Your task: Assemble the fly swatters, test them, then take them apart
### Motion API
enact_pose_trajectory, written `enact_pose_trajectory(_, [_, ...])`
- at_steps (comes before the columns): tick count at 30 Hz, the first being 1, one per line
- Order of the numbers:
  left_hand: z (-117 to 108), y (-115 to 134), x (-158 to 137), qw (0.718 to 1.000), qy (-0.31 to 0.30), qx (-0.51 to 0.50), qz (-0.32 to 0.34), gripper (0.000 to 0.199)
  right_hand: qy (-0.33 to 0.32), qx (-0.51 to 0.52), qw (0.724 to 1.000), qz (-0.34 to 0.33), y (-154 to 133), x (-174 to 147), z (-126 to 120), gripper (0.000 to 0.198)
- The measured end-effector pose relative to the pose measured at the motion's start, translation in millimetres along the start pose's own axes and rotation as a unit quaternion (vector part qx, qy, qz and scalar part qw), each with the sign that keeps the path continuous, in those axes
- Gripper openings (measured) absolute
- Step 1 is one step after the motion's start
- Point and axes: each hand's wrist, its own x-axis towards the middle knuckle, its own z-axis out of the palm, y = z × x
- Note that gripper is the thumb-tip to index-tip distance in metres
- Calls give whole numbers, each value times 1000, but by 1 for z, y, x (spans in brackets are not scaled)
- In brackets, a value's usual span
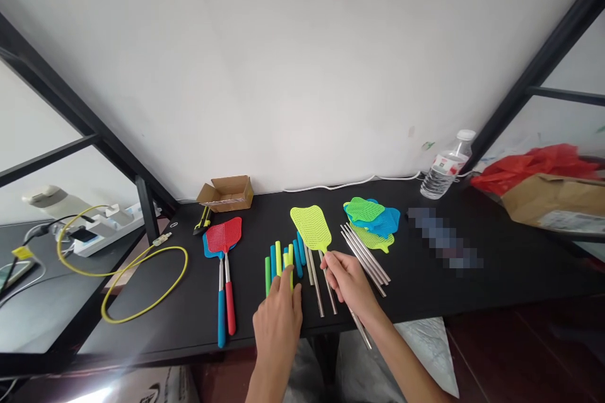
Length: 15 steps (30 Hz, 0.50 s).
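My right hand [348, 279] is closed round the metal shaft just below the head of a yellow-green fly swatter [309, 225]. The shaft runs down past the wrist toward the table's front edge. My left hand [278, 320] reaches over a group of plastic handle grips, fingers stretched out and thumb apart. Its fingertips are at a yellow grip [291, 255]; whether they press on it is hard to make out. Beside it lie a green grip [267, 274] and several blue grips [299, 252]. Loose metal rods [316, 283] lie between my hands.
Two swatters with handles, one red [224, 236] and one blue [221, 321], lie left. More metal rods [366, 255] and loose swatter heads [373, 217] lie right. A small cardboard box [231, 195], water bottle [444, 167], yellow cable [184, 274] and brown package [548, 204] also occupy the black table [155, 327].
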Motion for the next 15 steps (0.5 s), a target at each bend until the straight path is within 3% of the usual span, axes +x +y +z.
enact_pose_trajectory(3, [-4, -1, 4, 999, 28, -42, -18, 44, -2, -7, 1000, -1, 2, -3, -1, 44])
enact_pose_trajectory(6, [-17, 4, 7, 982, 13, -190, -12, 51, -12, -21, 1000, -4, 1, -8, 1, 44])
enact_pose_trajectory(9, [-20, 18, 13, 913, -52, -405, 30, 50, -19, -61, 997, -45, -2, -13, 8, 46])
enact_pose_trajectory(13, [-5, 44, 27, 836, -19, -549, 4, 49, 21, -82, 992, -96, -3, -15, 14, 44])
enact_pose_trajectory(15, [2, 56, 35, 778, -30, -627, -28, 52, 24, -35, 996, -83, -1, -16, 12, 42])
